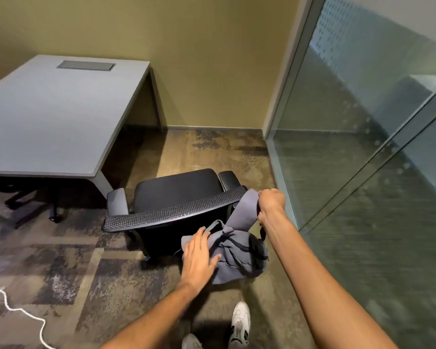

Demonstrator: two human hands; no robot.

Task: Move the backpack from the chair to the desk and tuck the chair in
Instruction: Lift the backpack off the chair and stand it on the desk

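A grey backpack (239,255) hangs in the air behind the back of a black office chair (176,195). My right hand (271,202) is shut on its grey shoulder strap, near the right end of the mesh backrest. My left hand (199,255) lies flat, fingers spread, against the left side of the bag. The chair's seat is bare and it stands pulled out, off the right front corner of the grey desk (48,117). The desk fills the upper left.
A glass partition (363,137) runs along the right, close to the chair. A white cord (8,303) lies on the carpet at lower left. Another chair's wheeled base (54,217) shows under the desk. My shoes (239,321) are at the bottom.
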